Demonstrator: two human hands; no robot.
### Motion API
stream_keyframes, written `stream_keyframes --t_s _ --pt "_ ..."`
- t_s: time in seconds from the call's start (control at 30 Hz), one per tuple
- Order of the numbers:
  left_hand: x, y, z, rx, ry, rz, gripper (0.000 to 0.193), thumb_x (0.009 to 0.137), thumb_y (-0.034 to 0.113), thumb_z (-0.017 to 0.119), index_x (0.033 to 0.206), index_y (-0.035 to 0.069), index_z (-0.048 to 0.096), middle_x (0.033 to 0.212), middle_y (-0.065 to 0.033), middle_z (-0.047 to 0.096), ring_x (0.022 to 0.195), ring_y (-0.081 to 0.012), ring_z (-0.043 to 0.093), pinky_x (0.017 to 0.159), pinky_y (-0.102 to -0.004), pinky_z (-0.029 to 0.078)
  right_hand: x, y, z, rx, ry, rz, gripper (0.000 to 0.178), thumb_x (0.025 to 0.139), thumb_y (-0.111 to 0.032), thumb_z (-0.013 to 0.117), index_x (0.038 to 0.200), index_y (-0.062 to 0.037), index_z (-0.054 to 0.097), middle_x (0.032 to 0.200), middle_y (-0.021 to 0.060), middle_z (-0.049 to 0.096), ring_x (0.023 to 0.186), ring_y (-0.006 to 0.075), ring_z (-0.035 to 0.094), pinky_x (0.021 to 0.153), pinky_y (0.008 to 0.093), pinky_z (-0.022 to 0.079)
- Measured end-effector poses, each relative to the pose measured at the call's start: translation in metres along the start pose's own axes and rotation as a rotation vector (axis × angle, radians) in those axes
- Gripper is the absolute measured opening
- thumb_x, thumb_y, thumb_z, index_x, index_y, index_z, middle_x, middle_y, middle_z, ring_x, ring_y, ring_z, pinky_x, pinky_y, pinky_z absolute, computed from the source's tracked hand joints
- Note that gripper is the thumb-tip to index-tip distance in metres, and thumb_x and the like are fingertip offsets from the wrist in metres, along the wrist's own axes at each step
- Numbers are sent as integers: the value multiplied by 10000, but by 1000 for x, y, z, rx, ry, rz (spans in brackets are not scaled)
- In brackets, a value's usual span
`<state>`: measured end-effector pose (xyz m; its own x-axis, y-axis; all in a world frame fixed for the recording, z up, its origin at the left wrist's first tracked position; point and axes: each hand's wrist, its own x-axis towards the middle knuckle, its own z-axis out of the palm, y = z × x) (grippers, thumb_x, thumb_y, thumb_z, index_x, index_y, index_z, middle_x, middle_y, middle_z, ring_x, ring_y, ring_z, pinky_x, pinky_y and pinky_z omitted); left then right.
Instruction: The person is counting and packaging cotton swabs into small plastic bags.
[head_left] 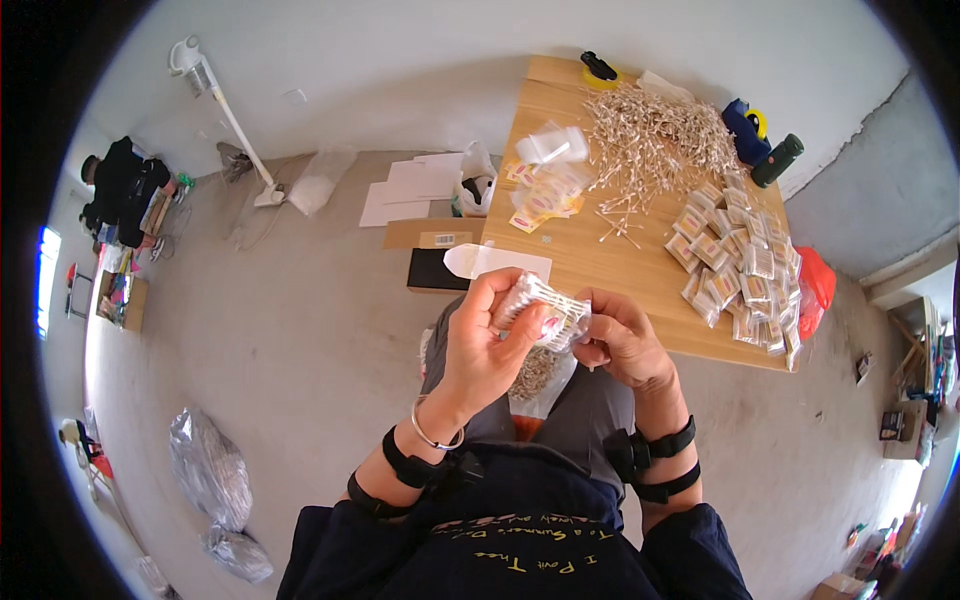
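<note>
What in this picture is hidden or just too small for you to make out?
- Head view: the left hand covers part of the small clear packet of cotton swabs.
- How many swabs it holds: too small.
- Pile on the lap: mostly behind both hands.
- Right hand fingertips: tucked behind the packet.

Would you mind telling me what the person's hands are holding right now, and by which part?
Both hands hold one small clear packet of cotton swabs: the left hand wraps its left end, and the right hand pinches its right end.
</note>
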<state>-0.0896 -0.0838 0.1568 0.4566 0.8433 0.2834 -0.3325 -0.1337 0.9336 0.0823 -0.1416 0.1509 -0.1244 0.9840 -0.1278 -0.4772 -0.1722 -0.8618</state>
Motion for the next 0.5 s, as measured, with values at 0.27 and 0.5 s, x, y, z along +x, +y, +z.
stream_keyframes --t_s 0.27,0.5 --pt "1 5 8 79 123 6 272 840 64 655 1066 -31 536 868 -46 628 772 -48 568 691 -206 479 0 3 3 -6 9 -4 183 860 -132 508 946 30 497 657 27 466 475 66 359 418 197 275" --pt "2 10 17 395 260 162 214 792 86 711 951 -4 600 714 -59 648 635 -63 598 567 -212 486 2 9 0 227 -6 49 155 903 -121 488 962 20 514 688 6 465 511 65 378 445 194 273"
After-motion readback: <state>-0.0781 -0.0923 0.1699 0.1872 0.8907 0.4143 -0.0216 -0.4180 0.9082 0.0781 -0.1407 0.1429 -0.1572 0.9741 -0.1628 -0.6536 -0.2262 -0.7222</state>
